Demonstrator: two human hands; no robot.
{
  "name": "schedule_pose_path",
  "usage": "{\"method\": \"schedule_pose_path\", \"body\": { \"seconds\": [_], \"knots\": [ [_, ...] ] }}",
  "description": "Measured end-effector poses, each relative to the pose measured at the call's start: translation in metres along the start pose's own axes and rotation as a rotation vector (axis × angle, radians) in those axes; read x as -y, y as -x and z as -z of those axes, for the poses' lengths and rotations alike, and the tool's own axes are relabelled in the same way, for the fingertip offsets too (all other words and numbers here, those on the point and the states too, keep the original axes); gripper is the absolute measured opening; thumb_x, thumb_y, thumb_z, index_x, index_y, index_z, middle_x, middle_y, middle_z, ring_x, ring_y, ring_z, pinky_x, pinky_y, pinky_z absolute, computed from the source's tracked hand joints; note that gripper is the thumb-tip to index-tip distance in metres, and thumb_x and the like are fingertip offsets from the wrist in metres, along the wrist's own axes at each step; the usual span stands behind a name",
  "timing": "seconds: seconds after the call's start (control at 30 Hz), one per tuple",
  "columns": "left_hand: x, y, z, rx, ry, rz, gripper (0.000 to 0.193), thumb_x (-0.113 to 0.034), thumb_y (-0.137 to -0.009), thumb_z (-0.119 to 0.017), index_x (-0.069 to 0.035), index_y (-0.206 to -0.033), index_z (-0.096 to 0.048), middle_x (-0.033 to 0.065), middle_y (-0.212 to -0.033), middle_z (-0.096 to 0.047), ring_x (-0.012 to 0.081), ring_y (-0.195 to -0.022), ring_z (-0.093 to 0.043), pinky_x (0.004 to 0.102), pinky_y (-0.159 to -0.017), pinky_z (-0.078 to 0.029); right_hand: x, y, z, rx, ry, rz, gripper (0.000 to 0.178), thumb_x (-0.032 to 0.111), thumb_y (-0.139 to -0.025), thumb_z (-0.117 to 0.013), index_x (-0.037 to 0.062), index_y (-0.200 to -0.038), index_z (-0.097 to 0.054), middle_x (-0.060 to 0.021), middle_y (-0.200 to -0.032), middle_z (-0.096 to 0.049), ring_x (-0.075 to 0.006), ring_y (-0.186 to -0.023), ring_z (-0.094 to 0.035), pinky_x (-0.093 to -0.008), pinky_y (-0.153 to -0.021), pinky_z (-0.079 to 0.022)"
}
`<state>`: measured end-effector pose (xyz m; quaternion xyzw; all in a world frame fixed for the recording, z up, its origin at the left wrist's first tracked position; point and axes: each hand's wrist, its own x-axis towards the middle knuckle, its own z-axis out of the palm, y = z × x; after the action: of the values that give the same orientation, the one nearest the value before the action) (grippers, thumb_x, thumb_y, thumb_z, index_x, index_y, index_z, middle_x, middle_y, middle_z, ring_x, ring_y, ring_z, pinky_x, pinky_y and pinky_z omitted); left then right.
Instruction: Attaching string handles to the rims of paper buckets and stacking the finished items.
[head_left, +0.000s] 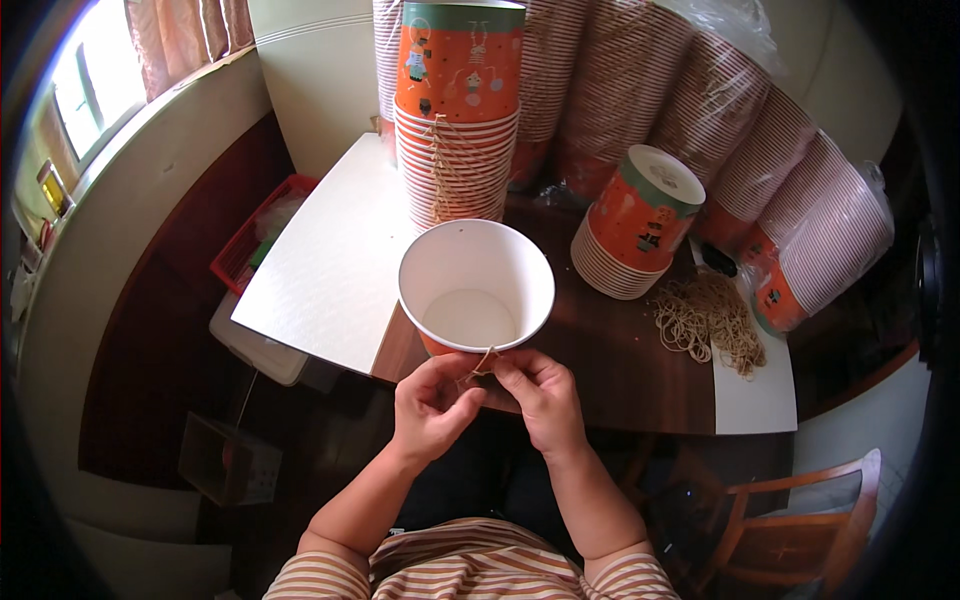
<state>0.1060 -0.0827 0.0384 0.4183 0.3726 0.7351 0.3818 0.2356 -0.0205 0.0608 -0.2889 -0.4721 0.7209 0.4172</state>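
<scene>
An open paper bucket [520,265], white inside with an orange outside, stands at the near edge of the brown tabletop, its mouth tilted toward me. A thin tan string [485,364] is at the near rim of the bucket. My left hand [432,408] is closed, its thumb and curled fingers at the string just below the rim. Beside it, my right hand [547,400] pinches the string between thumb and fingers. Both hands are close against the bucket's near side. The string's exact path between the fingers is partly hidden.
Behind the bucket rises a tall stack of upside-down orange buckets [462,75] with string hanging down it. A shorter stack [640,220] and a heap of tan strings [712,318] lie right. Plastic-wrapped stacks [620,90] line the back. A wooden chair [800,530] stands lower right.
</scene>
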Motion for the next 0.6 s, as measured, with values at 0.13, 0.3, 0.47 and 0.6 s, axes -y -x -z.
{"method": "schedule_pose_path", "body": {
  "seconds": [0.13,0.3,0.47,0.6],
  "knots": [
    [-0.001,0.000,-0.002,0.021,-0.220,0.057,0.024,0.000,-0.083,-0.066,0.006,-0.105,-0.059,0.0020,-0.086,-0.063,0.0044,-0.075,-0.057,0.0182,-0.063,-0.046,-0.002,0.002,-0.002,0.015,-0.015,-0.017,0.015,0.011,-0.090,-0.059,-0.0015,-0.097,-0.061,-0.0096,-0.092,-0.066,-0.0159,-0.082,-0.064,-0.0301,-0.074,-0.057],
    [-0.003,-0.004,-0.005,-0.054,-0.331,0.018,0.009,-0.003,-0.084,-0.066,0.002,-0.091,-0.065,0.0004,-0.077,-0.064,0.0026,-0.067,-0.056,0.0173,-0.058,-0.045,-0.006,0.000,0.003,-0.007,0.079,0.068,0.014,0.011,-0.091,-0.058,-0.0021,-0.096,-0.060,-0.0095,-0.092,-0.065,-0.0159,-0.082,-0.064,-0.0310,-0.074,-0.057],
    [-0.004,-0.003,-0.001,-0.082,-0.357,0.036,0.009,-0.003,-0.084,-0.066,0.003,-0.090,-0.064,-0.0005,-0.073,-0.063,0.0028,-0.064,-0.055,0.0175,-0.058,-0.045,-0.003,-0.002,-0.001,-0.081,0.166,0.145,0.015,0.012,-0.090,-0.060,-0.0028,-0.093,-0.062,-0.0064,-0.088,-0.067,-0.0095,-0.080,-0.059,-0.0237,-0.073,-0.050],
    [-0.003,-0.003,-0.004,-0.088,-0.366,0.017,0.009,-0.003,-0.084,-0.065,0.003,-0.091,-0.064,-0.0006,-0.074,-0.063,0.0027,-0.065,-0.055,0.0173,-0.058,-0.045,-0.005,-0.003,0.004,-0.121,0.173,0.127,0.015,0.011,-0.091,-0.059,-0.0029,-0.093,-0.061,-0.0064,-0.088,-0.067,-0.0100,-0.079,-0.060,-0.0241,-0.072,-0.051]
  ]
}}
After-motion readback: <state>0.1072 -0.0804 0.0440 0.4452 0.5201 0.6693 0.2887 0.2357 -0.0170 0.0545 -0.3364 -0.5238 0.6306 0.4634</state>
